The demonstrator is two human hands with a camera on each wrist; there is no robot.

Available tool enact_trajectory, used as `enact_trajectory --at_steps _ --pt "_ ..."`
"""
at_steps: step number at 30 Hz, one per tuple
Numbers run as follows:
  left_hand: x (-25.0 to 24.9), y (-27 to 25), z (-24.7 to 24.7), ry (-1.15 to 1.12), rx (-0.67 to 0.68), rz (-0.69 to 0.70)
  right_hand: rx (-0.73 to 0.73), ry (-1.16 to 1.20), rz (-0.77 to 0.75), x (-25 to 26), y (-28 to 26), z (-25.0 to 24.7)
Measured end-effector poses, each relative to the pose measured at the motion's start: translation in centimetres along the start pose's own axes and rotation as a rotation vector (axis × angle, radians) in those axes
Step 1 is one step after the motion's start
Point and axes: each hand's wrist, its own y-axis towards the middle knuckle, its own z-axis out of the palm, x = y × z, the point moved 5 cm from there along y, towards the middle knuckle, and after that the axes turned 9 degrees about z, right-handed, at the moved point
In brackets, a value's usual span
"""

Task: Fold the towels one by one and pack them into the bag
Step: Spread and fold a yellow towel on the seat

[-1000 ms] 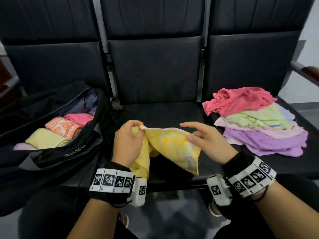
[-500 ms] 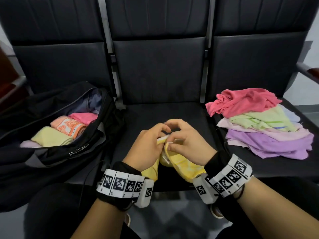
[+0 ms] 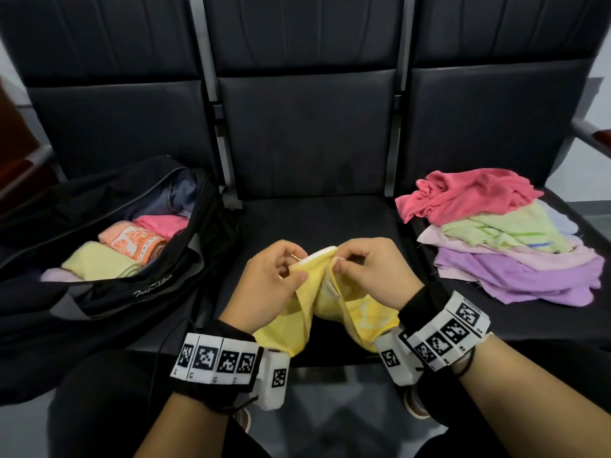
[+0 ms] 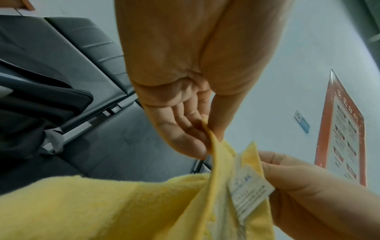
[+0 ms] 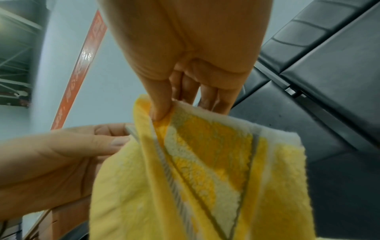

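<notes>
A yellow patterned towel [image 3: 325, 312] hangs over the middle seat's front edge, held up by both hands. My left hand [image 3: 267, 285] pinches its top edge between thumb and fingers; the left wrist view shows the same pinch on the towel [image 4: 127, 204]. My right hand [image 3: 370, 276] pinches the neighbouring top corner, close beside the left, and the towel [image 5: 205, 170] drapes down below it with a white label [image 4: 249, 190]. An open black bag [image 3: 109, 285] lies on the left seat with rolled towels [image 3: 132, 242] inside. A pile of unfolded towels [image 3: 506, 239] sits on the right seat.
Black seat backs rise behind everything. The middle seat [image 3: 317, 223] between bag and pile is bare beyond my hands. A wooden armrest [image 3: 601, 143] juts out at the far right. My dark-clad knees fill the lower edge.
A second ago my hands held the towel spread wide apart. They have come together, bringing the two top corners side by side, and the towel now hangs doubled.
</notes>
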Motion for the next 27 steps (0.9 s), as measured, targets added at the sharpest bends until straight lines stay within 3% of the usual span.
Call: enact_trajectory --at_steps 4,7,10,20,27 --pt "-0.2 0.3 -0.7 0.001 -0.107 0.02 -0.05 -0.007 -0.039 0.5 0.1 -1.0" --pt "-1.1 0.5 -0.6 0.033 -0.151 0.065 0.013 -0.019 -0.104 2.4 -0.4 -0.5" --pt "-2.2 0.5 -0.1 0.028 -0.102 0.101 0.069 -0.072 -0.138 3.6 -0.8 0.6" --pt "-2.9 -0.3 -0.6 0.096 0.061 0.108 0.008 -0.208 -0.089 3.4 -0.6 1.6" --pt "-3.5 0.1 -1.0 0.26 0.079 0.198 0.077 -0.11 -0.109 3.5 -0.5 1.5"
